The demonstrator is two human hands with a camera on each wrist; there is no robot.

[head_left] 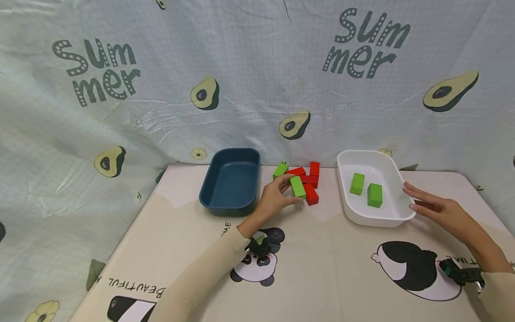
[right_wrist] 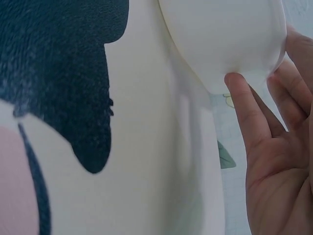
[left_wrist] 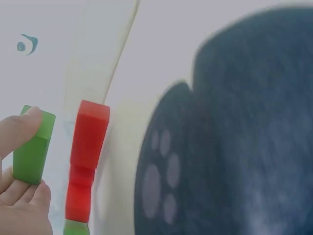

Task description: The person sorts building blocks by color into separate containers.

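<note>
In the head view my left hand pinches a green block between thumb and fingers, just above the loose blocks. The left wrist view shows this same green block, thumb on one end and fingers at the other. Beside it are several red blocks and one more green block. My right hand touches the right side of a white tub, its fingers fairly straight. In the right wrist view, fingertips of the right hand rest on the tub's outer wall.
Two green blocks lie in the white tub. To the left of the loose blocks stands a dark blue tub. A cloth with panda prints covers the table, and a patterned sheet hangs behind it.
</note>
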